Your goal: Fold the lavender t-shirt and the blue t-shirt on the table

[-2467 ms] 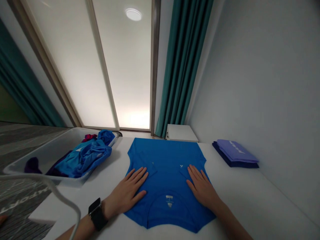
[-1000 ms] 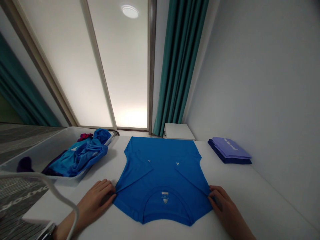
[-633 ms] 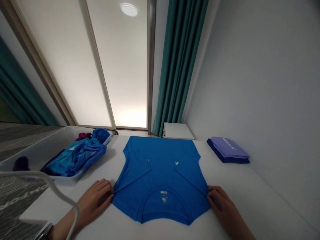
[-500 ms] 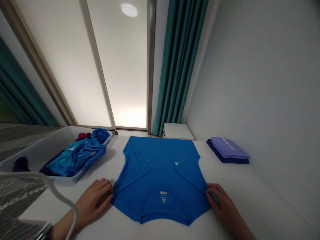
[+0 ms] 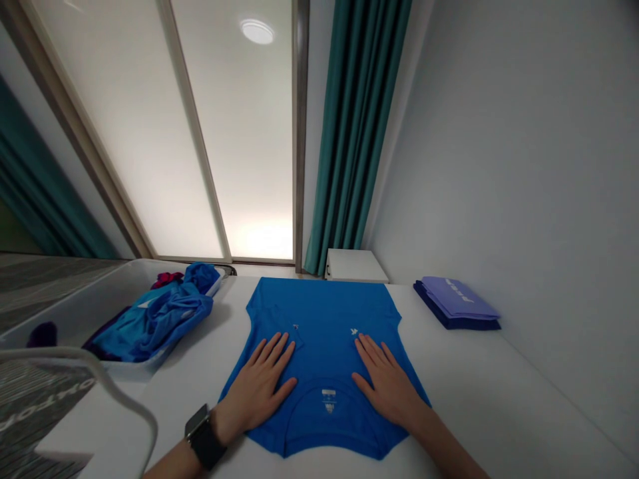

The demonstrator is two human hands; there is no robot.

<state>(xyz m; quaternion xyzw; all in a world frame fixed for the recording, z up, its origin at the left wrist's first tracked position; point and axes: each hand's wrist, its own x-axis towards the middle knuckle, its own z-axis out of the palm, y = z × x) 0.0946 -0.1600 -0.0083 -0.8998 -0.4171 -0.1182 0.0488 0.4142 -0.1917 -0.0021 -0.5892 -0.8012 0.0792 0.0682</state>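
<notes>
Flat on the white table [image 5: 504,399] lies a blue T-shirt [image 5: 324,319], collar toward the person, sleeves folded in; the left hand [image 5: 259,389] and the right hand [image 5: 387,386] press on it palm-down either side of the collar label, fingers spread, gripping nothing; a black watch [image 5: 204,436] circles the left wrist; left, a tray [image 5: 84,313] holds crumpled clothes [image 5: 157,313]; right, folded purple shirts [image 5: 456,303].

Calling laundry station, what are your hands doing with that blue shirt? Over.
Left hand, right hand open, flat on blue shirt. Shirt spread on table, sleeves folded in. Tray left, folded stack right, both clear.
</notes>
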